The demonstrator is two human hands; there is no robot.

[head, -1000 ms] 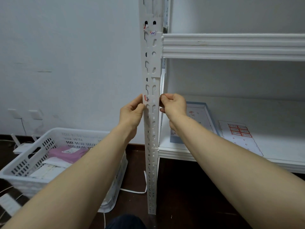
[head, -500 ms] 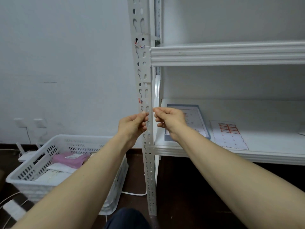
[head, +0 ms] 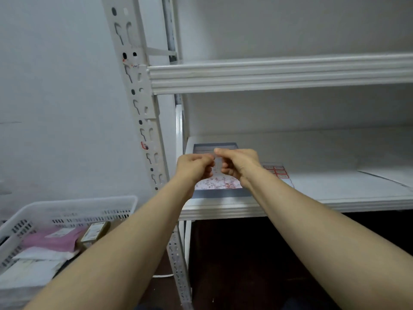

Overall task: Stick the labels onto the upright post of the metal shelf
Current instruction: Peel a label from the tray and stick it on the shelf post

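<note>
The white perforated upright post [head: 143, 113] of the metal shelf runs from top to bottom, left of centre. A small red-edged label [head: 144, 145] sits on it at mid height, and another trace of label [head: 125, 61] is near the upper beam. My left hand [head: 194, 167] and my right hand [head: 239, 164] are together to the right of the post, above the lower shelf. Their fingertips are pinched against each other; what they hold, if anything, is too blurred to tell. A sheet of red-bordered labels [head: 278, 172] lies on the shelf behind my right wrist.
A blue-framed printed sheet [head: 219, 186] lies on the lower shelf board [head: 335, 189] under my hands. The upper shelf beam [head: 279, 72] crosses above. A white plastic basket [head: 67, 215] with pink and white packets stands on the dark floor at lower left.
Both hands have left the post and moved right and down, over the lower shelf. The red-edged label stays on the post where they were pressing.
</note>
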